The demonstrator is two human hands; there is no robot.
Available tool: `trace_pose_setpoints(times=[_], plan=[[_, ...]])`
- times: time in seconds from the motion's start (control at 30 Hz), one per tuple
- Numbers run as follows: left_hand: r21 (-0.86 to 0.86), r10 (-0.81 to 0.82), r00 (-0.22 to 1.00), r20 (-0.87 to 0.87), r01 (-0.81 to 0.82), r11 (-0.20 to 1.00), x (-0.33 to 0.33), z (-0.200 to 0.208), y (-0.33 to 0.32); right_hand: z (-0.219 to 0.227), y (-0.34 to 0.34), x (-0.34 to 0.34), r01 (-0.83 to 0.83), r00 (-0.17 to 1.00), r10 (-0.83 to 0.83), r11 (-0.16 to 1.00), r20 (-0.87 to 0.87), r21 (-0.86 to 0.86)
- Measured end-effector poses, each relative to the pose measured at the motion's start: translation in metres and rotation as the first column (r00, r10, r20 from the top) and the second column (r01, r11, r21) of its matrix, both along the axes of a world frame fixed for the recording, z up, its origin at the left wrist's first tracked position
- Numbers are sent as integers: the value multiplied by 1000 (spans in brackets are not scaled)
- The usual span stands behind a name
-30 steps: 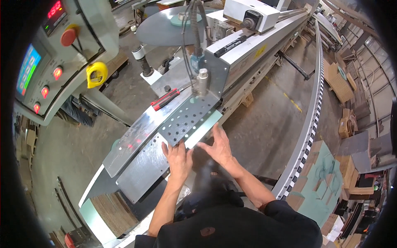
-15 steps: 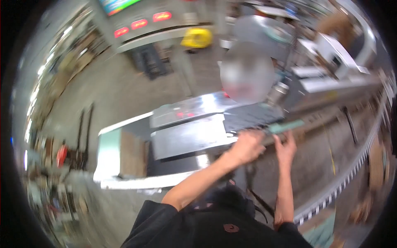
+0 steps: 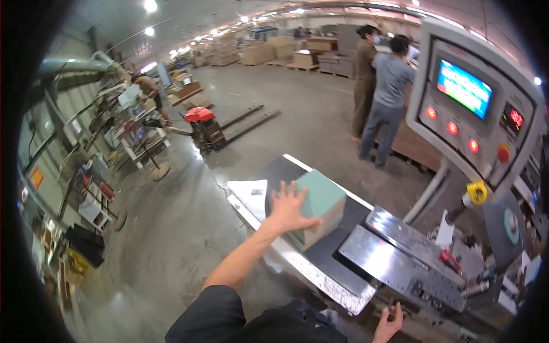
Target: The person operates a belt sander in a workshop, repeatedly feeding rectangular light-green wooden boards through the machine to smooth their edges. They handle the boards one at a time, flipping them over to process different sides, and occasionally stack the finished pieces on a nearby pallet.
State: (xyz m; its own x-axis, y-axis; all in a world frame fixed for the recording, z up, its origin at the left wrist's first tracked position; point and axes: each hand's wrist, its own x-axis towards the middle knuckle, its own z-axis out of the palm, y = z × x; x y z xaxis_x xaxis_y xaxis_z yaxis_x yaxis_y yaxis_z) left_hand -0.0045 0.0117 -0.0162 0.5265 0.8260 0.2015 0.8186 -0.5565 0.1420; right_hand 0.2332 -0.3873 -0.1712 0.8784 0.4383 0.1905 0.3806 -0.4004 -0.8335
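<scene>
My left hand [image 3: 289,210] lies on a stack of green-topped sheets [image 3: 323,193] with pale cut edges. Its fingers are spread over the stack's left part and the thumb points right; nothing is gripped. Beneath the stack runs a black conveyor belt [image 3: 347,231] between white side rails. A printed white sheet of paper [image 3: 250,193] lies just left of the hand. Low in the picture, my right hand [image 3: 389,326] is beside the machine's near edge. Its fingers are loosely bent and apart, with nothing seen in them.
Metal plates [image 3: 380,257] cover the machine right of the belt. Above them stands a control panel [image 3: 477,106] on a post. A red-topped pallet truck [image 3: 200,117] stands on the floor beyond. Two people [image 3: 384,97] stand at the back; another person [image 3: 150,91] is far left.
The view has swung left. Both hands were at a green strip by the machine's right part; now my left hand rests on the stack and my right hand is away from the strip.
</scene>
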Motion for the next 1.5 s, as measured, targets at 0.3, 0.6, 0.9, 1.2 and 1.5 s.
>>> trace_pose_setpoints(times=[0.3,0.6,0.9,1.2,1.5], plan=[[7,-150,985,91,150,989,-20,29,-9,26,51,-21,-86,995,89,994,48,-61],[-75,-794,602,79,798,598,87,-4,-90,10,59,-45,-68,969,112,978,-220,199],[-118,-906,401,138,914,387,169,-82,-101,18,58,-66,168,980,-145,969,-138,181],[-5,-831,385,402,908,418,159,-144,-87,10,101,-79,250,959,-206,940,-196,234],[-101,-692,519,502,830,549,109,-133,-68,11,158,-94,413,911,-412,911,35,-19]])
